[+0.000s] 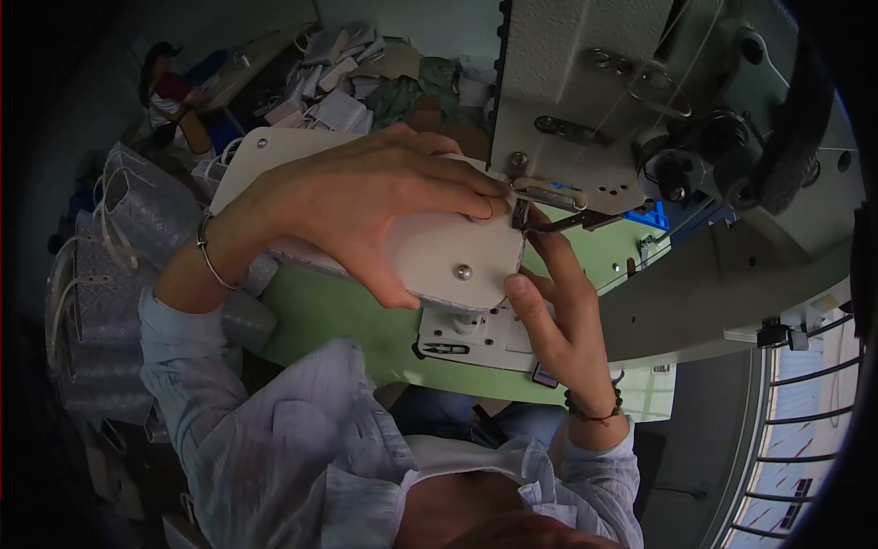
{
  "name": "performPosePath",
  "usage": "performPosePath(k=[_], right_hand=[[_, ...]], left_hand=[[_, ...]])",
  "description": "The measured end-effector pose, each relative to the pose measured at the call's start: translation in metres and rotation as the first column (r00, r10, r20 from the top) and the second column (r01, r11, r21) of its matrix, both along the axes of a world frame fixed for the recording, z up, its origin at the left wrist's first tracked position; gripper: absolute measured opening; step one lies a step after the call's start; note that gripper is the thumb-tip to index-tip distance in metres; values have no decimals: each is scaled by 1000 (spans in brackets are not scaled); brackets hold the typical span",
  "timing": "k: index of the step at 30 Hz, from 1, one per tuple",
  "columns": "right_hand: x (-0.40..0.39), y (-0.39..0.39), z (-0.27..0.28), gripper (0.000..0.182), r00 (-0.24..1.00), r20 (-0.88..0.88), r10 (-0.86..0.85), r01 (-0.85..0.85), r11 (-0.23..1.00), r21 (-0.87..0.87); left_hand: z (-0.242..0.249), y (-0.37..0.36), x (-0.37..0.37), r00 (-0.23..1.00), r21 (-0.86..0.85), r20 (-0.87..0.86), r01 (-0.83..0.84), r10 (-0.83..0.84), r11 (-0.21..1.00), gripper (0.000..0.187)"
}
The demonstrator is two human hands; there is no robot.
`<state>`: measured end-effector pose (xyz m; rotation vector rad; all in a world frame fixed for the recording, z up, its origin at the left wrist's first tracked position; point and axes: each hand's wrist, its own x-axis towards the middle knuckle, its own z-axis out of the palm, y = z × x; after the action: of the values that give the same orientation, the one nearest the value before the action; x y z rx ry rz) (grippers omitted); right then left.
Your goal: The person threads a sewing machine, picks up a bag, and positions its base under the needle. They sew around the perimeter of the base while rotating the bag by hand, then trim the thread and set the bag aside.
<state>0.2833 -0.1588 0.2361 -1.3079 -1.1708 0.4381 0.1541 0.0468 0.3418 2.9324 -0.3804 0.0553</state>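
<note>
A bag (439,245) lies with its pale, rounded base upward under the head of a sewing machine (576,110). Round metal feet stud the base, and a silvery edge runs around it. My left hand (375,188) rests spread across this base, thumb by the near edge and fingertips close to the presser foot (521,215). At the bag's right corner, my right hand (562,306) pinches the edge, its thumb in front and its fingers behind, partly hidden. The needle itself cannot be made out.
Silvery bags (110,274) are stacked on the left, with more bags and material (343,78) piled at the back. Another person (174,101) sits at the far left. Small thread snips (446,349) lie on the machine bed above the green tabletop (366,334).
</note>
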Motion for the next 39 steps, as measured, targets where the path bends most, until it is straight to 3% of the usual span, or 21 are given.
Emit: performPosePath(k=[5, 13, 19, 28, 39], right_hand=[[-7, 0, -4, 76, 966, 258, -28, 17, 999, 42], [-5, 4, -4, 75, 977, 211, -21, 11, 999, 49], [-4, 5, -5, 73, 976, 216, -35, 29, 999, 32], [-3, 9, -9, 70, 983, 181, -36, 26, 998, 60], [-3, 13, -11, 63, 980, 193, -50, 41, 998, 53]], left_hand=[[0, 0, 1, 999, -42, 34, 32, -31, 999, 81], [0, 1, 5, 996, 14, 62, 55, -56, 998, 74], [1, 5, 9, 998, -61, 21, 67, -66, 996, 71], [0, 5, 8, 999, -42, 26, 49, -48, 998, 86], [-2, 10, 10, 999, -40, 14, 32, -32, 999, 85]])
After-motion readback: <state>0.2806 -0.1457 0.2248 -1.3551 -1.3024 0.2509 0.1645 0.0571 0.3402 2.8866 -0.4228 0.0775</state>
